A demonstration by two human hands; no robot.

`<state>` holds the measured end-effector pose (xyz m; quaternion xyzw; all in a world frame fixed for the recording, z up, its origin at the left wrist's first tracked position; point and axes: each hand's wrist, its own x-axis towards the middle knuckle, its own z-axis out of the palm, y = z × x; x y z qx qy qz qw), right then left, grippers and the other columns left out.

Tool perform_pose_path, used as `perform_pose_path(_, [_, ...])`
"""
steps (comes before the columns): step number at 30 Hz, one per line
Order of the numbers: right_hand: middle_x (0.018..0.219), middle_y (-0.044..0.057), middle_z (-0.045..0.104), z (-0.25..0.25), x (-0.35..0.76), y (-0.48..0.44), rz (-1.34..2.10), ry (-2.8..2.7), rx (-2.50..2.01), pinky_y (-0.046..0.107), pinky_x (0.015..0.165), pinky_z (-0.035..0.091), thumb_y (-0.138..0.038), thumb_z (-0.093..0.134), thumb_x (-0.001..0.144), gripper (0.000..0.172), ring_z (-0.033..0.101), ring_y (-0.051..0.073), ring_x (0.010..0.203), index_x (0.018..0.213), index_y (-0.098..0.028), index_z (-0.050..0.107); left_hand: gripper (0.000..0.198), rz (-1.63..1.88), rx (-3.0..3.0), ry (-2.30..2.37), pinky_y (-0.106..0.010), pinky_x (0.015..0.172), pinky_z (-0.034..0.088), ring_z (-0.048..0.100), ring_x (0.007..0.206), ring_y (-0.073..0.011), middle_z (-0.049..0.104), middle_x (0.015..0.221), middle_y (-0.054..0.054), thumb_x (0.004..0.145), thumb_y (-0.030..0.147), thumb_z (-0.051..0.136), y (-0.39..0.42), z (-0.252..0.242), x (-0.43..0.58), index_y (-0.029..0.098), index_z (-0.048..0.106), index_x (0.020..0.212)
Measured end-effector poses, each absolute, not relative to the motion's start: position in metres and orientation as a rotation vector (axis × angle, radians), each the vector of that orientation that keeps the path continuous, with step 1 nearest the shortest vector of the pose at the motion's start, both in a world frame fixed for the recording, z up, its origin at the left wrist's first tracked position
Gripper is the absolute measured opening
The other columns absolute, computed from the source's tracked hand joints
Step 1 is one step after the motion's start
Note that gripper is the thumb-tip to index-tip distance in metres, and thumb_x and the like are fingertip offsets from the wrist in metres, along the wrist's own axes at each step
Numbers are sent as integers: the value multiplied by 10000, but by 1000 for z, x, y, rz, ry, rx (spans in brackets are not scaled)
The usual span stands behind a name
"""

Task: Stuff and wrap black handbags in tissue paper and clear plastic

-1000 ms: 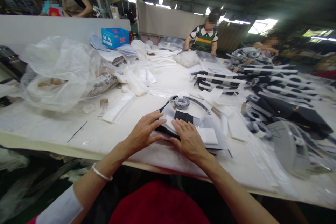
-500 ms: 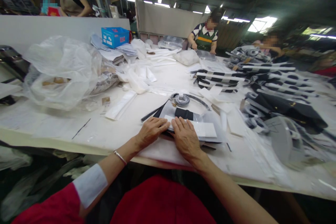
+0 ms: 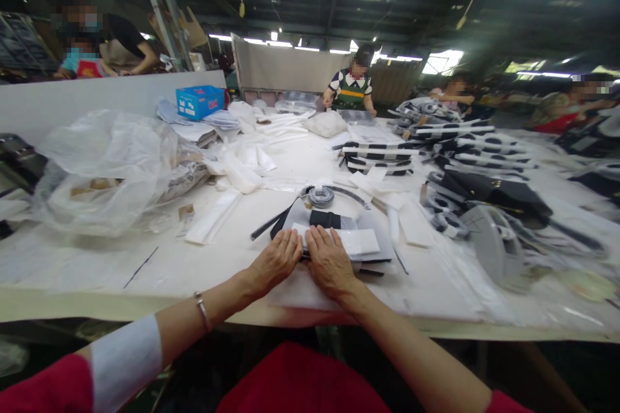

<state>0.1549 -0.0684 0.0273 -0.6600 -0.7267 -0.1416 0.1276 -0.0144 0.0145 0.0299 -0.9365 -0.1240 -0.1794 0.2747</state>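
A flat black piece (image 3: 325, 219), partly wrapped in grey-white sheeting, lies near the table's front edge. Across its front runs a white strip (image 3: 359, 242). My left hand (image 3: 278, 259) rests at the strip's left end with fingers stretched out; its thumb is hidden. Beside it, my right hand (image 3: 330, 263) lies with its fingers flat on the strip, the two hands almost touching. Just behind sits a coiled grey strap (image 3: 320, 196) in clear wrap, with a dark curved strap around it. What lies under my palms is hidden.
A large clear plastic bag (image 3: 111, 168) stands at the left, a blue box (image 3: 199, 102) behind it. Wrapped black-and-white pieces (image 3: 380, 151) are piled at the right, near a black bag piece (image 3: 494, 193). Across the table a co-worker (image 3: 352, 87) handles clear plastic.
The camera has tilted up and turned slightly right, so the scene sits lower and further left. Both hands remain on the white strip, with only slight shifts of the fingers.
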Motion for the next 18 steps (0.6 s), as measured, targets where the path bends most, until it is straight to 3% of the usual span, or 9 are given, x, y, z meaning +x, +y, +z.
perform_pose_path(5, [1419,221,520,26,148,-66,-425,-2070,-1981,524,1129,296,-370,701,835,641,454,351,1331,1369,-71,510,379,-360,-2513,-252,-411,906,509,626,1124,-287,621,1255,-235,929,40,347,26,34,-13,33,493,1279])
perform_pose_path(12, [1411,212,515,29,145,-70,-448,-1930,-1976,530,1117,278,-446,781,731,841,433,368,1309,1409,-89,436,419,-324,-2616,-331,-401,803,503,641,948,-259,642,1135,-172,884,26,369,22,61,-4,68,494,1281])
perform_pose_path(14, [1376,190,540,31,151,-73,-490,-1931,-1936,528,1095,297,-393,774,746,802,449,360,1276,1408,-109,420,437,-319,-2642,-361,-399,783,500,639,902,-251,646,1094,-154,868,15,367,17,67,1,77,499,1281])
perform_pose_path(18, [1191,143,629,37,164,-79,-555,-1960,-1845,482,1009,363,-253,662,839,497,530,306,1119,1293,-150,488,465,-352,-2661,-385,-398,786,504,642,904,-255,651,1117,-159,842,22,388,6,70,5,71,509,1289])
